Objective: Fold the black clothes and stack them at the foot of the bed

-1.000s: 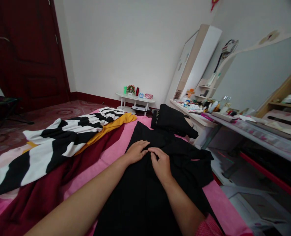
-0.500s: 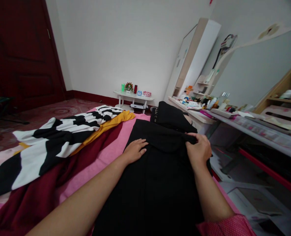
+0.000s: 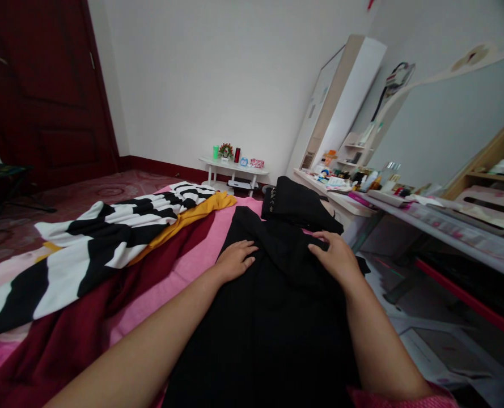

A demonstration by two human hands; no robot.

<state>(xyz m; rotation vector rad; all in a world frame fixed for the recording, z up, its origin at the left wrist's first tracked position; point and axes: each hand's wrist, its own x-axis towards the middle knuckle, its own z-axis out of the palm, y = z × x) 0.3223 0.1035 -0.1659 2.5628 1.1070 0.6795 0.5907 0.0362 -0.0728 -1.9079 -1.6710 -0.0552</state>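
Note:
A black garment point(image 3: 269, 317) lies spread over the pink bed cover, its top part folded over on itself. My left hand point(image 3: 235, 260) rests flat on the garment's left edge, fingers apart. On the upper right of the garment is my right hand point(image 3: 334, 255), thumb and fingers spread apart, touching the cloth. Just beyond sits a folded black garment point(image 3: 298, 204) with small light marks along its left side.
Left of the black garment lie a black-and-white striped garment point(image 3: 64, 277), a yellow cloth point(image 3: 183, 218) and a dark red cloth point(image 3: 68, 334). A cluttered dressing table point(image 3: 341, 198) stands at the right. A low white table point(image 3: 234, 165) is by the far wall.
My right hand has let go of the pinched cloth and its fingers have opened. The garment's upper right part has come down flatter. My left hand has stayed in place on the cloth.

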